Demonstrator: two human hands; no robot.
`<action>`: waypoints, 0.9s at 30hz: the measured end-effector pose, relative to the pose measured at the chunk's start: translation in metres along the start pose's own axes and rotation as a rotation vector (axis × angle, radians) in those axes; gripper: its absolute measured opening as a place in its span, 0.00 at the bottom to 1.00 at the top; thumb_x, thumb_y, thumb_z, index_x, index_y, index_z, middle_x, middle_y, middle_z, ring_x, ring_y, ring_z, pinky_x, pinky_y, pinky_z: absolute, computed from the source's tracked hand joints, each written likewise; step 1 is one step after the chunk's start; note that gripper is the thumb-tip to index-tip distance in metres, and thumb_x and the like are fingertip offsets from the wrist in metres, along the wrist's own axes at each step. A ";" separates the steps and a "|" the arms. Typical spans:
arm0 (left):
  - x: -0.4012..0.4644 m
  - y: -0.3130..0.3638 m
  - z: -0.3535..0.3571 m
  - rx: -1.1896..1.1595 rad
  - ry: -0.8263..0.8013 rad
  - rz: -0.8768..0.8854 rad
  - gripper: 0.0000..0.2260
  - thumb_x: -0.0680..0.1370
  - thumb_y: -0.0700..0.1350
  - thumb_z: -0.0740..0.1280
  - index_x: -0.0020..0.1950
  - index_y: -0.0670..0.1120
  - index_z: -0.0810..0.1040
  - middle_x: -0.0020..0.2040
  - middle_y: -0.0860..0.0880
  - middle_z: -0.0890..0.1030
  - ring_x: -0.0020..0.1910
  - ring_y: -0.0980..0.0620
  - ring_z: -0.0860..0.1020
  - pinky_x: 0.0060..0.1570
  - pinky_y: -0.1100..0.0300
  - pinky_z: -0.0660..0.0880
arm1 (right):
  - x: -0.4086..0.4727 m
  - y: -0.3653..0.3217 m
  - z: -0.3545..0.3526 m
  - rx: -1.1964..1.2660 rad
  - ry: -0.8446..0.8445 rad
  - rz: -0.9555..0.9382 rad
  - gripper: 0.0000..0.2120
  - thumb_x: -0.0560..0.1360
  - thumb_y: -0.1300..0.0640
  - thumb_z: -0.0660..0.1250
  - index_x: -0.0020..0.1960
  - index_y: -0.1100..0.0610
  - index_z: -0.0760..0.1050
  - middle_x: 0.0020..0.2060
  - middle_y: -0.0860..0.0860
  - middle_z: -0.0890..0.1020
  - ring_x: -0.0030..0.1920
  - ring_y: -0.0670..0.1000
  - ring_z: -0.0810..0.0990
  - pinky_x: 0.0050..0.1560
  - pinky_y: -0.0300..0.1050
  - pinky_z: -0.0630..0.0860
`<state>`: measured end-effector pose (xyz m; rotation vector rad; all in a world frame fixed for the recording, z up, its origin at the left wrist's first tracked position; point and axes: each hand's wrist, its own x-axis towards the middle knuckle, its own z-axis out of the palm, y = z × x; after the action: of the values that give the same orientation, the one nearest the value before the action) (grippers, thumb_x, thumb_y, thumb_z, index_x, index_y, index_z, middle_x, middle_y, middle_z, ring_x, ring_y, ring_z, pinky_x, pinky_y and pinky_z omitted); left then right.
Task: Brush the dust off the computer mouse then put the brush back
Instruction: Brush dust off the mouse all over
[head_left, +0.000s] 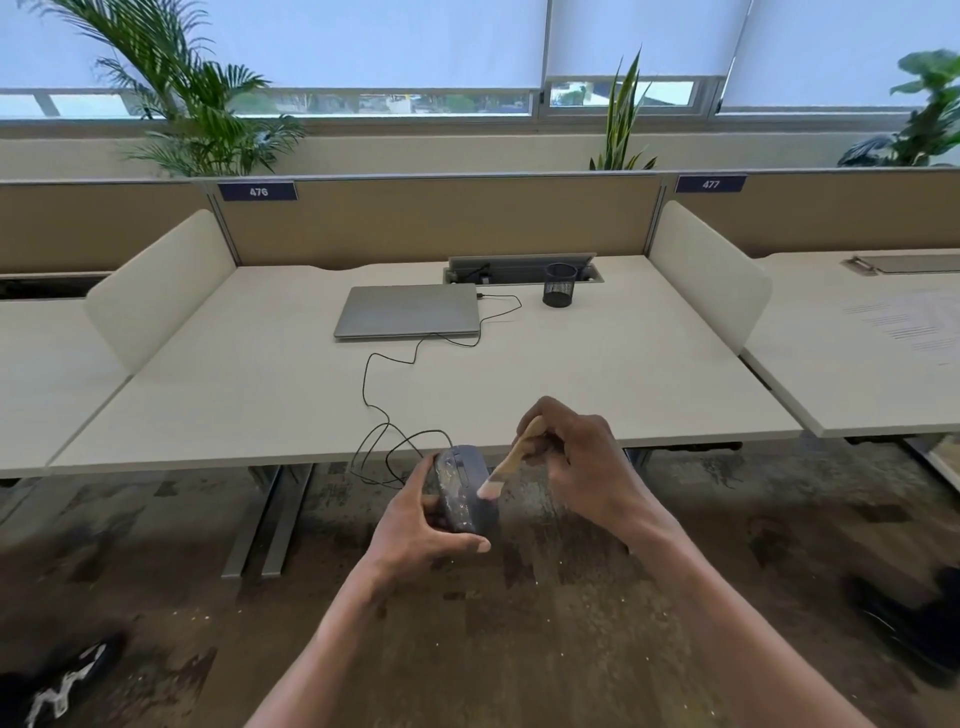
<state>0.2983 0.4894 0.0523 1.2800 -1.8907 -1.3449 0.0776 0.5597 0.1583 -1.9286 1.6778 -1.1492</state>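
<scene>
A dark grey wired computer mouse (461, 486), speckled with pale dust, is held in the air in front of the desk edge. My left hand (415, 525) grips it from the left and below, thumb under its near end. My right hand (576, 462) grips the wooden handle of a small brush (511, 457). The brush's pale bristles touch the right side of the mouse. The mouse's black cable (374, 395) loops over the desk toward the laptop.
A closed grey laptop (408, 312) lies at the back middle of the white desk (623, 374). A black mesh pen cup (559, 285) stands to its right. Side dividers bound the desk. Dark shoes lie on the patterned floor at both lower corners.
</scene>
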 end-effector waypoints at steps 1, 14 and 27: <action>-0.002 0.000 0.001 0.004 -0.016 0.003 0.60 0.54 0.58 0.87 0.79 0.57 0.56 0.52 0.50 0.88 0.50 0.55 0.86 0.60 0.49 0.81 | 0.002 0.002 0.001 -0.001 0.025 0.002 0.17 0.74 0.76 0.62 0.51 0.56 0.76 0.43 0.52 0.83 0.45 0.46 0.84 0.45 0.47 0.84; -0.007 -0.002 0.007 -0.030 -0.088 0.014 0.63 0.54 0.56 0.87 0.80 0.60 0.53 0.54 0.49 0.87 0.53 0.52 0.86 0.61 0.46 0.80 | 0.014 0.022 0.016 -0.115 0.189 0.031 0.06 0.78 0.68 0.66 0.51 0.58 0.75 0.40 0.51 0.84 0.41 0.52 0.83 0.41 0.54 0.82; -0.010 0.007 0.015 -0.025 -0.091 0.011 0.62 0.52 0.61 0.86 0.77 0.67 0.51 0.57 0.50 0.85 0.56 0.52 0.85 0.66 0.46 0.77 | 0.031 0.047 0.056 0.199 0.104 0.491 0.04 0.76 0.62 0.69 0.46 0.54 0.76 0.43 0.53 0.82 0.45 0.58 0.85 0.43 0.58 0.85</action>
<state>0.2874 0.5059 0.0542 1.2131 -1.9323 -1.4383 0.0875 0.5051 0.1013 -1.2585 1.8661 -1.1740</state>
